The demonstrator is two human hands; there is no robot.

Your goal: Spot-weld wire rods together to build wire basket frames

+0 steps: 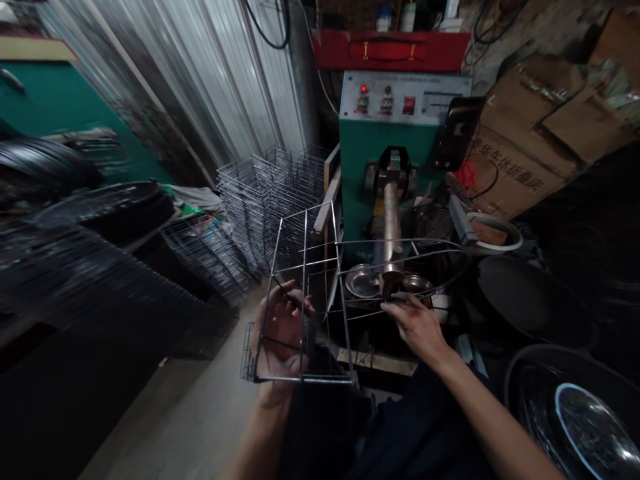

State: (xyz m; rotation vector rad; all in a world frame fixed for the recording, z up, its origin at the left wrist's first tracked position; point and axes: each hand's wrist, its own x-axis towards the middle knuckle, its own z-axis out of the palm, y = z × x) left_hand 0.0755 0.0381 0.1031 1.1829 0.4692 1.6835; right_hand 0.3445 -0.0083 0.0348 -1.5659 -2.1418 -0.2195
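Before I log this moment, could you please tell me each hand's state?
Left hand: half open, curled at the wire frame.
Right hand: pinched closed; whether on anything cannot be told.

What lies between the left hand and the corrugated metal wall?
Above the left hand, the head view shows the wire frame, then stacked wire racks behind it, before the wall.

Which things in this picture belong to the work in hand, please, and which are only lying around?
Likely part of the work:
- wire frame, held up
- green machine, one red light lit
- metal bar sticking out of it
- stacked wire racks, similar metalwork

Seemingly just lying around:
- cardboard box
- red case above the machine
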